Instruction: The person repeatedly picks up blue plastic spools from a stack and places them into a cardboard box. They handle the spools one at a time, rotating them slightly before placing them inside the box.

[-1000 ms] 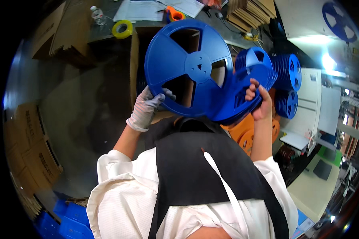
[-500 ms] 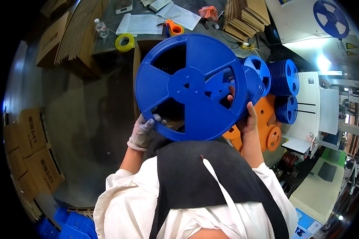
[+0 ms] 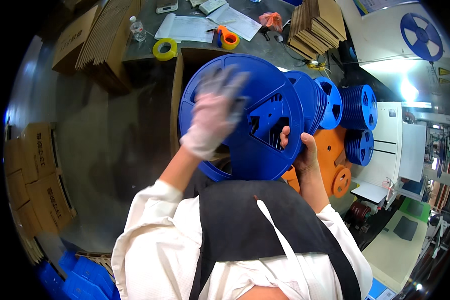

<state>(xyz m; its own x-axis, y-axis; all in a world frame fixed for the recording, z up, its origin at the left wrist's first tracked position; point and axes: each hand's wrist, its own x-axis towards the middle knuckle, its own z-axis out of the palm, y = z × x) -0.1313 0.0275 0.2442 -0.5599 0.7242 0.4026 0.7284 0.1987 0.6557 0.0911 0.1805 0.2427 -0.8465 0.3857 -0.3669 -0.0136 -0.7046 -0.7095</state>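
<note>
I see the right hand (image 3: 306, 158) clamping a blue reel (image 3: 247, 154); the left hand (image 3: 214, 114) (gloved, blurred) spreads fingers over it.

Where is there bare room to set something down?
The widest bare patch is the floor, between the cartons at far left and the cardboard box. A smaller one is on the table, between the orange-red bag and the held blue reel. It's crowded to the right of your right hand, with blue reel stacks and orange reels close together.
</note>
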